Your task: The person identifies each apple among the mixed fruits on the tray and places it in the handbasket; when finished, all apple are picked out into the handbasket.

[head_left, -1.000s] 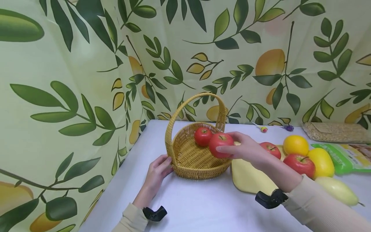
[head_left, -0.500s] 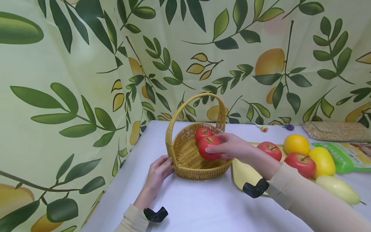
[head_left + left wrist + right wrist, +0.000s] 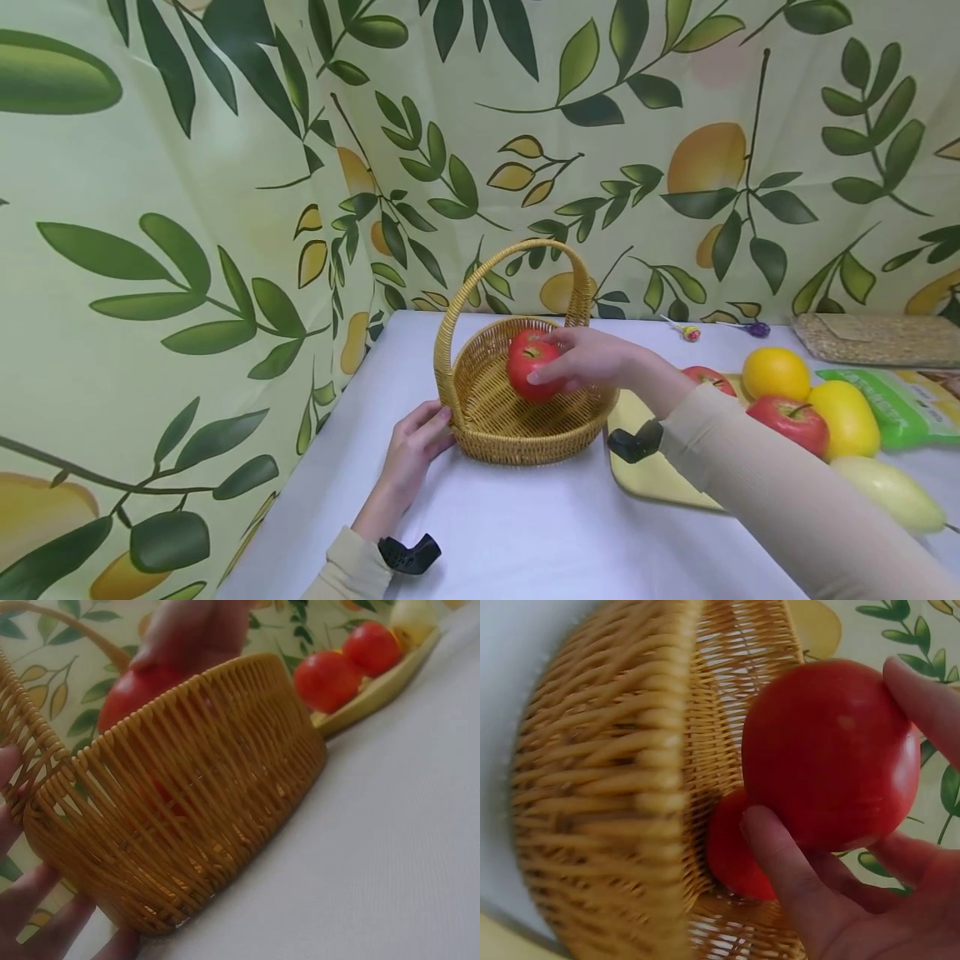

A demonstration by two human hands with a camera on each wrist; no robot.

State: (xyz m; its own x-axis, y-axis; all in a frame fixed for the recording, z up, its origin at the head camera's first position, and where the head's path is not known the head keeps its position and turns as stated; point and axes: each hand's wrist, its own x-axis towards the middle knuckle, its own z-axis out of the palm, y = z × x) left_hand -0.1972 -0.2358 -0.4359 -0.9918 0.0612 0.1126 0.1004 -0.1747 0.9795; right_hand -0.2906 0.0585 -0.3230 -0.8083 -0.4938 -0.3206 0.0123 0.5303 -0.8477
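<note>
Leafy cloth [image 3: 480, 158] is hanging behind the basket [image 3: 517, 448]; my left hand [image 3: 415, 440] is gripping its side, and my right hand [image 3: 588, 358], pinching an apple [image 3: 527, 365], is swinging farther in: loading's apparently advancing!

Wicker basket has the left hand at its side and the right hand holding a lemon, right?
No: the right hand holds a red apple, not a lemon, as the right wrist view shows. The left hand is at the side of the wicker basket.

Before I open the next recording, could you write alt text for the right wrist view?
A right hand grips a red apple at a wicker basket, where a second red apple sits inside. Leaf-printed fabric shows behind.
</note>
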